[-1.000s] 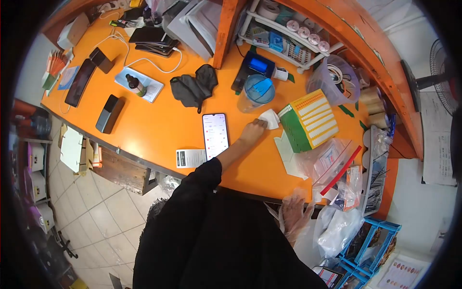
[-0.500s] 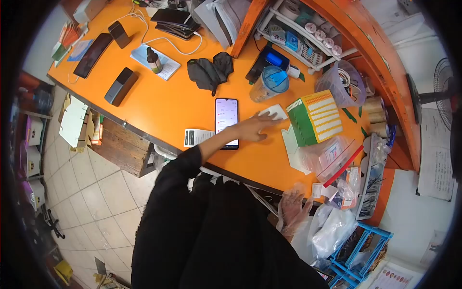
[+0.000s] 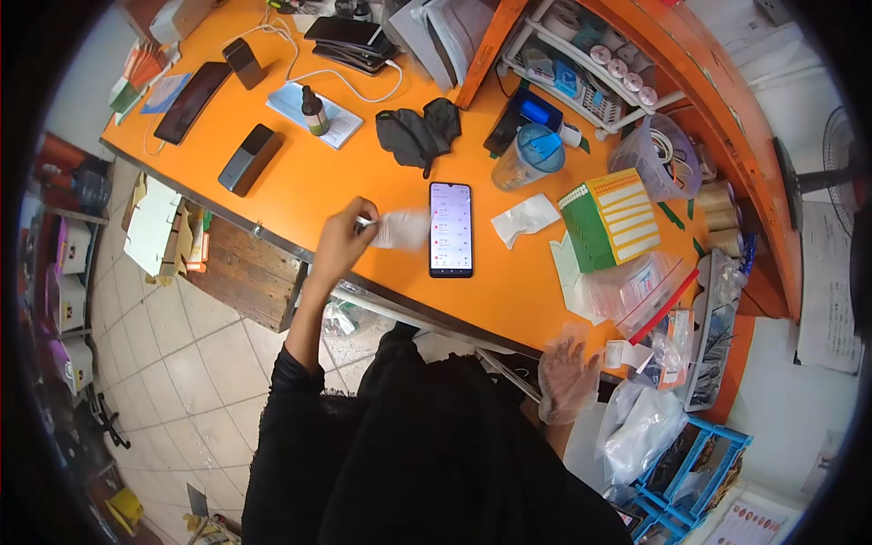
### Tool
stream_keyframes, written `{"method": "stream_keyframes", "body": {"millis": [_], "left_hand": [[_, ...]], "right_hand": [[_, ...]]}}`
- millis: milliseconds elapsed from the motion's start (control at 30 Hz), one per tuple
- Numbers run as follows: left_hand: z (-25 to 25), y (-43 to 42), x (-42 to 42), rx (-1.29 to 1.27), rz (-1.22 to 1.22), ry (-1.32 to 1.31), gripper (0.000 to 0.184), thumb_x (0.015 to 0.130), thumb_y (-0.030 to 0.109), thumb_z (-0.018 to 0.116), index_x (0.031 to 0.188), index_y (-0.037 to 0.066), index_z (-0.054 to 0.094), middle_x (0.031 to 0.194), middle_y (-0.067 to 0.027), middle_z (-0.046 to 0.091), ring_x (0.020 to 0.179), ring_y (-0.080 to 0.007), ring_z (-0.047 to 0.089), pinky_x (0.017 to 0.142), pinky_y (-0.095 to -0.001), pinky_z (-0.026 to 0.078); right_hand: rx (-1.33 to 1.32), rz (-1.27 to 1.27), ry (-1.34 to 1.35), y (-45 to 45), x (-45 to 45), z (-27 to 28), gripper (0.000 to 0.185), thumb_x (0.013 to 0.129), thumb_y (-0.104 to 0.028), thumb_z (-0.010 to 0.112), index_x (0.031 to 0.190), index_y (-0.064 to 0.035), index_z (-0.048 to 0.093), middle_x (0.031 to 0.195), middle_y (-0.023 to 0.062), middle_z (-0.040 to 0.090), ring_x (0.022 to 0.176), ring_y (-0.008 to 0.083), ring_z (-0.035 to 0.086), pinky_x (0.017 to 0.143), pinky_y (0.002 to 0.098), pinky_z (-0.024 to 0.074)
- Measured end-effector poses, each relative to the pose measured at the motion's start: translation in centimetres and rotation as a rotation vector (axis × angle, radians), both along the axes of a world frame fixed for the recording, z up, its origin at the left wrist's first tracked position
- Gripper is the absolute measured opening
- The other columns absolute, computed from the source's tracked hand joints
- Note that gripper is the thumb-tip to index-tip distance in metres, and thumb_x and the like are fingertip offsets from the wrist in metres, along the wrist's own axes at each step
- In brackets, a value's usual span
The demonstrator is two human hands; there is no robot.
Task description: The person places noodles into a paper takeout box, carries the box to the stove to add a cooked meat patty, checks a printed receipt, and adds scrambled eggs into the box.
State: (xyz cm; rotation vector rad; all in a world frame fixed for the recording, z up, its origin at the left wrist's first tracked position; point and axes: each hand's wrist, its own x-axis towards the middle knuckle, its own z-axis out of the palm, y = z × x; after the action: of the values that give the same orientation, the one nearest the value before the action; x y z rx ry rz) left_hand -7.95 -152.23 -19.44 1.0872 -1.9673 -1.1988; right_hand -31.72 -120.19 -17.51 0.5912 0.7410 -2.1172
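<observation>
My left hand pinches the end of a small printed paper slip, which is blurred and held over the desk. Just right of the slip lies a phone with its screen lit. Inside a clear plastic glove or bag, my right hand is at the desk's front edge with its fingers spread, holding nothing. A white folded paper lies between the phone and a green and yellow card box.
Behind the phone are a black cloth pouch and a blue-lidded cup. A dark bottle stands on a booklet at the left. Plastic bags and blue racks are at lower right.
My left hand has moved left from the white folded paper and taken hold of the printed slip, lifting it off the desk. The view has shifted slightly. My right hand stays near the edge.
</observation>
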Motion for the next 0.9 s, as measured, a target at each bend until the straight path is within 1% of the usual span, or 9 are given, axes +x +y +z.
{"method": "stream_keyframes", "body": {"millis": [67, 133, 267, 300, 367, 433, 533, 733, 900], "left_hand": [[5.0, -0.5, -0.8, 0.078, -0.063, 0.072, 0.013, 0.072, 0.007, 0.06, 0.082, 0.001, 0.054, 0.071, -0.0027, 0.054, 0.061, -0.0074, 0.05, 0.054, -0.022, 0.041], [8.3, -0.9, -2.4, 0.395, -0.398, 0.153, 0.016, 0.071, 0.009, 0.062, 0.083, 0.001, 0.055, 0.075, -0.0021, 0.055, 0.066, -0.0079, 0.051, 0.058, -0.0221, 0.041], [9.3, -0.5, -9.4, 0.167, -0.89, 0.182, 0.016, 0.07, 0.012, 0.065, 0.082, 0.003, 0.057, 0.077, 0.0001, 0.057, 0.07, -0.0066, 0.051, 0.061, -0.0209, 0.041], [9.7, 0.3, -11.4, 0.169, -0.938, 0.183, 0.016, 0.07, 0.012, 0.065, 0.082, 0.003, 0.057, 0.077, 0.0001, 0.057, 0.07, -0.0066, 0.051, 0.061, -0.0209, 0.041], [10.4, 2.6, -15.3, 0.292, -1.266, 0.187, 0.018, 0.07, 0.013, 0.066, 0.083, 0.005, 0.057, 0.076, 0.0006, 0.056, 0.071, -0.0068, 0.051, 0.062, -0.0212, 0.041], [10.6, 5.6, -19.2, 0.326, -1.429, 0.163, 0.017, 0.07, 0.013, 0.065, 0.083, 0.005, 0.057, 0.075, 0.0014, 0.055, 0.071, -0.0065, 0.051, 0.062, -0.0211, 0.041], [11.2, 11.0, -23.6, 0.368, -1.645, 0.157, 0.019, 0.07, 0.013, 0.066, 0.085, 0.006, 0.057, 0.076, 0.0021, 0.055, 0.072, -0.0059, 0.051, 0.062, -0.021, 0.04], [11.0, 24.8, -25.5, 0.837, -1.753, 0.291, 0.039, 0.069, 0.013, 0.066, 0.103, 0.005, 0.048, 0.085, 0.0014, 0.055, 0.081, -0.0074, 0.051, 0.071, -0.0213, 0.041], [9.5, 38.7, -18.6, 1.286, -1.861, 0.207, 0.046, 0.072, 0.01, 0.062, 0.112, 0.004, 0.04, 0.105, -0.0058, 0.052, 0.098, -0.0137, 0.049, 0.086, -0.029, 0.038]], "right_hand": [[0.028, 0.023, 0.107, -0.6, 0.4, 1.0, 0.038, 0.078, -0.04, 0.05, 0.096, -0.0063, 0.051, 0.097, 0.0107, 0.054, 0.091, 0.0227, 0.05, 0.081, 0.0432, 0.04], [0.12, 0.03, 0.245, -0.9, 0.5, 1.3, 0.038, 0.078, -0.038, 0.05, 0.097, -0.0054, 0.05, 0.099, 0.011, 0.053, 0.09, 0.0225, 0.05, 0.08, 0.0414, 0.0404], [0.415, 0.112, 0.718, -1.1, -0.3, 3.5, 0.043, 0.079, -0.035, 0.05, 0.11, -0.0062, 0.041, 0.11, 0.012, 0.045, 0.1, 0.0237, 0.044, 0.087, 0.0358, 0.0359], [0.443, 0.169, 0.995, -1.8, 0.8, 5.7, 0.048, 0.079, -0.034, 0.051, 0.114, -0.0028, 0.039, 0.113, 0.0124, 0.044, 0.102, 0.0233, 0.043, 0.088, 0.0339, 0.0331], [0.522, 0.219, 1.102, -3.5, 3.5, 12.1, 0.044, 0.078, -0.033, 0.051, 0.108, -0.0012, 0.043, 0.109, 0.0126, 0.047, 0.098, 0.0225, 0.046, 0.085, 0.0332, 0.0353], [0.622, 0.262, 1.192, -2.3, 3.2, 12.8, 0.041, 0.078, -0.031, 0.052, 0.103, 0.0004, 0.047, 0.105, 0.0127, 0.05, 0.094, 0.0217, 0.048, 0.081, 0.0324, 0.0375], [0.935, 0.456, 1.71, 3.3, 3.0, 8.6, 0.049, 0.078, -0.027, 0.054, 0.114, 0.0027, 0.039, 0.107, 0.0114, 0.049, 0.098, 0.0185, 0.046, 0.084, 0.0293, 0.0344], [1.11, -0.023, 0.806, 12.4, 11.3, 11.3, 0.035, 0.076, -0.021, 0.057, 0.1, 0.0041, 0.052, 0.09, 0.0042, 0.054, 0.081, 0.0119, 0.048, 0.072, 0.0258, 0.0384], [0.992, -0.517, 0.66, 19.5, 20.2, 10.6, 0.034, 0.077, -0.02, 0.057, 0.101, 0.0026, 0.052, 0.09, 0.0024, 0.054, 0.079, 0.0098, 0.048, 0.07, 0.0237, 0.0387]]}}
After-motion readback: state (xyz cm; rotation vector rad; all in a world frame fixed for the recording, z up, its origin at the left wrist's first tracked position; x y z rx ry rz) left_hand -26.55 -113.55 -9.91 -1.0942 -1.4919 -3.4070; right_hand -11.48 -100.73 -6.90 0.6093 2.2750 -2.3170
